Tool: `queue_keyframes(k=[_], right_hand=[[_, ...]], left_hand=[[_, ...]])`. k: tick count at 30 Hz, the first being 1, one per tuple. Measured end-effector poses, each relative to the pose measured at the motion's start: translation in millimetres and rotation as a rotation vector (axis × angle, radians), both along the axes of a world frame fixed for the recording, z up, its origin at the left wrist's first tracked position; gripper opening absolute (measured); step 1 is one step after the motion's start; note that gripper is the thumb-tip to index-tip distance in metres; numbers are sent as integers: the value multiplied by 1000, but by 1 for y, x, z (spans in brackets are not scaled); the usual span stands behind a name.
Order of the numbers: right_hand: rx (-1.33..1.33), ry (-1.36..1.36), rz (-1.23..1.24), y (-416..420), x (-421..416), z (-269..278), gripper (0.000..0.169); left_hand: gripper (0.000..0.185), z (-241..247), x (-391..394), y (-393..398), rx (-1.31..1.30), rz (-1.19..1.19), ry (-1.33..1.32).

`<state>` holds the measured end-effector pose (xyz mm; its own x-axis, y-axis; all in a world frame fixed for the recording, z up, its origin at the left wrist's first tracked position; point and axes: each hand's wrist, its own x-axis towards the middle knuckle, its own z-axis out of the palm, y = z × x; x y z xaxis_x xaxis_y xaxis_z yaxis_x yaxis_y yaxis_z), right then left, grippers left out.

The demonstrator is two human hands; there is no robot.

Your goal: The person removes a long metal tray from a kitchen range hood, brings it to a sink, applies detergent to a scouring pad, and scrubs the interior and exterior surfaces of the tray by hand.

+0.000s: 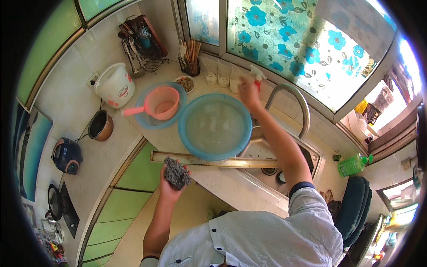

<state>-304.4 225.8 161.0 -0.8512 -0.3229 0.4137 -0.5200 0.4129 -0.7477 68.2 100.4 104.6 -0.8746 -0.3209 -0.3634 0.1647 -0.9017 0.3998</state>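
Observation:
A steel wool scrubber (177,174) rests in my left hand (168,187), palm up, fingers curled round its edges. My right hand (248,91) is stretched over the far side of the counter, blurred. Beside it are a spray bottle (257,82) with a white trigger head and red body, and a white container (234,86). Whether it touches either one I cannot tell. Cloudy water fills a large blue plastic basin (182,142) between my arms. A long, stained metal strip (257,162) runs along the basin's near side and across the sink.
A stainless sink (255,147) with a curved faucet (305,113) lies under my right arm. Left of the basin, a pink dipper (162,102) sits in a smaller blue basin (141,118). A chopstick holder (190,65), plastic cups (224,76) and a plate of food (185,84) stand behind.

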Motion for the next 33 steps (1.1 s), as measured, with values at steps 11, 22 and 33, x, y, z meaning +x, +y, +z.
queue_keyframes(k=[11, 22, 33], right_hand=[[63, -425, -217, -24, -108, 12, 45], [-547, -113, 251, -3, -39, 1, 19], [79, 525, -848, 423, 35, 50, 16]], left_hand=[[47, 5, 33, -10, -26, 99, -104], [48, -2, 3, -3, -84, -24, -84], [49, 12, -62, 50, -97, -419, -87]])
